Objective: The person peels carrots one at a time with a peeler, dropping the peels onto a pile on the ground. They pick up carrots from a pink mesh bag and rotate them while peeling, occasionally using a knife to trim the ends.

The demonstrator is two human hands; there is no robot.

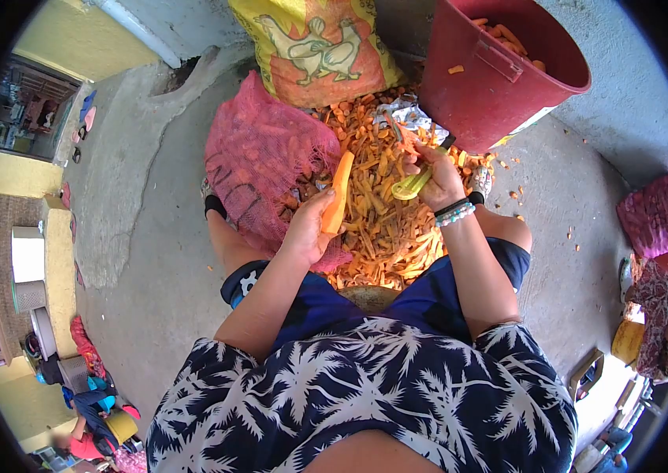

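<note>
Bright orange, the carrot [339,193] slanted above a heap of peelings [381,177], its thick end in the left hand [312,227], whose fingers curled together around it. Just across from it, the right hand [442,183] had its fingers bent around what I took for a peeler [409,188] with a yellow-green handle. Peeling seemed well along, the near side looking smooth; another stroke would call for a steady left grip, perhaps a slight turn, and the blade laid flat to the skin.

Beyond lay a pink mesh sack [259,150], a yellow sack [318,51] printed with chickens, and a red bucket [464,87] holding more carrots [509,38]. I couldn't make out the blade amid the orange near the right fingertips; the carrot's underside was hidden, and the frame cut off the yellow sack's top.
</note>
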